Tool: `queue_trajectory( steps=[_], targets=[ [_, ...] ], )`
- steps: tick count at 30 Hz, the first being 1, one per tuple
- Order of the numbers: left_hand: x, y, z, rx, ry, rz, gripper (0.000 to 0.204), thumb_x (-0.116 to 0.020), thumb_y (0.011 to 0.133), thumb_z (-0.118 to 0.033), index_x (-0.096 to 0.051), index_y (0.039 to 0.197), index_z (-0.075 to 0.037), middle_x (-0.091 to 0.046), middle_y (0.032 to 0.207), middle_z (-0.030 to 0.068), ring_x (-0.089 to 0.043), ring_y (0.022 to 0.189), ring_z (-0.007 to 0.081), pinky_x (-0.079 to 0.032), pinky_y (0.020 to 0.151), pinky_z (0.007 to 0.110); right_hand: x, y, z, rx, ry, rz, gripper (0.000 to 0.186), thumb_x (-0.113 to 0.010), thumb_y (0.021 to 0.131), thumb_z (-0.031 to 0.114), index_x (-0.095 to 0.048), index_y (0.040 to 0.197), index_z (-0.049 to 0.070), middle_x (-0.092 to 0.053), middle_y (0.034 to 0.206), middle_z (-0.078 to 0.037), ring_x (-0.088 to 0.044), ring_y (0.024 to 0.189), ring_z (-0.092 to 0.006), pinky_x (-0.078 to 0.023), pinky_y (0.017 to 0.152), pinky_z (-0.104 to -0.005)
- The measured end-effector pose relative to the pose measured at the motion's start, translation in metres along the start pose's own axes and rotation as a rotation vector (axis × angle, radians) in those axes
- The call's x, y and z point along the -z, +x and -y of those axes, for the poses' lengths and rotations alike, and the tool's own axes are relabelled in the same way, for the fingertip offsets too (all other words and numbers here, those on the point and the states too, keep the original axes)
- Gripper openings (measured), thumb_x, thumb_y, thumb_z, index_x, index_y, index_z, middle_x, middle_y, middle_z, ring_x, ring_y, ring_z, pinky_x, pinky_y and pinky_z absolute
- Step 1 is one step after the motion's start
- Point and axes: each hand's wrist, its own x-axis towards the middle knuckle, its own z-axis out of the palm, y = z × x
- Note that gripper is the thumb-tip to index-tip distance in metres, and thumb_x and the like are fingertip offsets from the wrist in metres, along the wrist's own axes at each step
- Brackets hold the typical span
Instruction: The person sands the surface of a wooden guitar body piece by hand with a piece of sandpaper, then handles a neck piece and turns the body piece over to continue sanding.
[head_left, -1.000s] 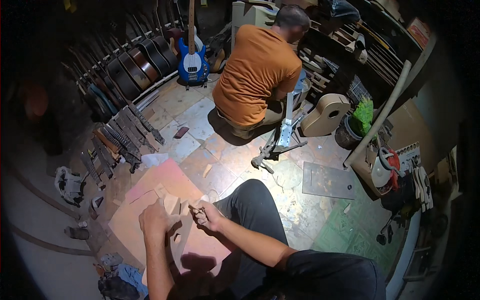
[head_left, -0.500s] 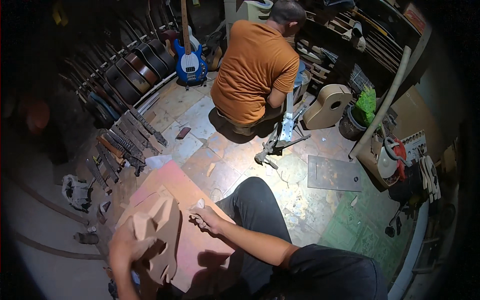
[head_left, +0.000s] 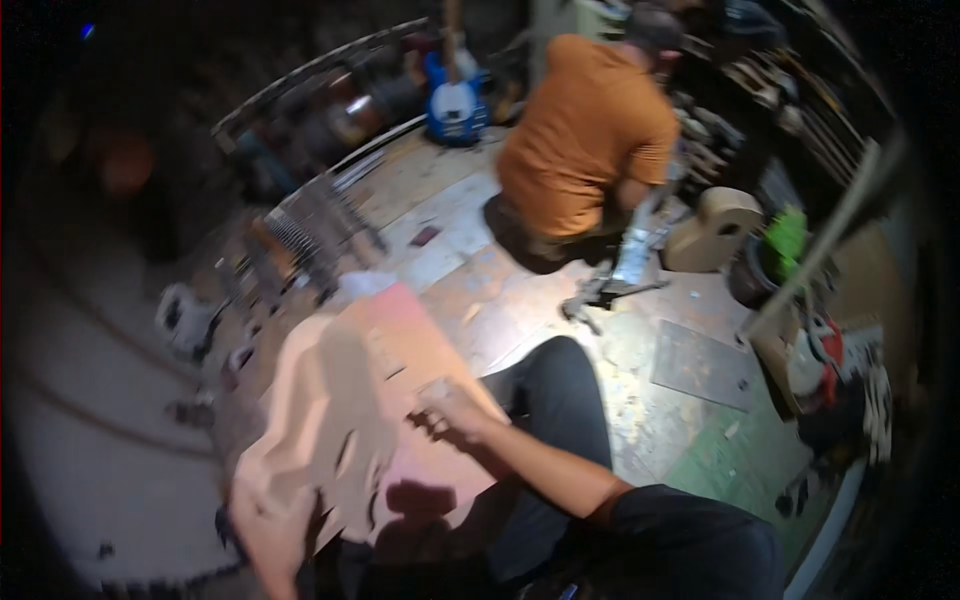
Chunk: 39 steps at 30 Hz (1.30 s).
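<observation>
My left hand grips the lower left end of a pale, contoured wooden piece, shaped like a guitar body with cutouts, which lies tilted on a pink-and-tan board. My right hand is over the board, right of the piece, fingers curled around a small pale item that blur hides. My dark-clothed knee rises beside the board.
A crouching person in orange works ahead, near a metal stand and pale guitar body. A blue bass stands behind. Guitar necks lie at left; a grey plate, bucket and clutter at right.
My left hand has swung the wooden piece round, its broad end now reaching farther up the board. My right hand has moved slightly right. The view has shifted and blurred.
</observation>
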Motion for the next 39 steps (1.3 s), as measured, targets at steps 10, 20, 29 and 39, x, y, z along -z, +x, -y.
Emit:
queue_trajectory(
  steps=[10,20,29,39],
  targets=[
    [-0.022,-0.02,0.015,0.183,-0.342,0.107,0.056,-0.083,0.075,-0.008,-0.06,0.126,0.0,-0.07,0.106,0.0096,-0.067,0.099,0.0181,-0.054,0.086,0.032,-0.097,-0.085,0.108,0.356,-0.32,-0.132,0.018,-0.076,0.089,0.014,-0.06,0.091,0.006,-0.06,0.076,0.001,-0.05,0.058,-0.0043,-0.04,0.051,-0.0212],
    [-0.048,-0.044,0.038,-0.125,0.18,-0.052,0.054,-0.083,0.074,-0.017,-0.056,0.117,0.0,-0.072,0.097,0.0215,-0.073,0.088,0.0416,-0.059,0.076,0.045,-0.138,-0.078,0.095,0.469,-0.634,0.0,0.024,-0.073,0.087,0.014,-0.063,0.1,-0.003,-0.068,0.085,-0.008,-0.062,0.074,-0.0154,-0.052,0.071,-0.0319],
    [-0.064,-0.065,0.019,-0.003,-0.002,0.04,0.045,-0.081,0.076,-0.006,-0.056,0.113,0.001,-0.066,0.1,0.0164,-0.07,0.094,0.0275,-0.055,0.082,0.036,-0.124,-0.11,0.066,0.445,-0.601,0.025,0.032,-0.067,0.086,0.01,-0.063,0.113,-0.006,-0.07,0.095,-0.012,-0.066,0.086,-0.0161,-0.053,0.078,-0.033],
    [-0.07,-0.077,0.032,-0.081,-0.013,-0.01,0.051,-0.086,0.074,-0.013,-0.061,0.115,0.002,-0.069,0.1,0.0194,-0.071,0.091,0.0366,-0.057,0.08,0.042,-0.123,-0.113,0.087,0.337,-0.807,-0.052,0.031,-0.075,0.081,0.02,-0.06,0.094,-0.004,-0.065,0.085,-0.011,-0.062,0.081,-0.0172,-0.051,0.076,-0.0354]
  ],
)
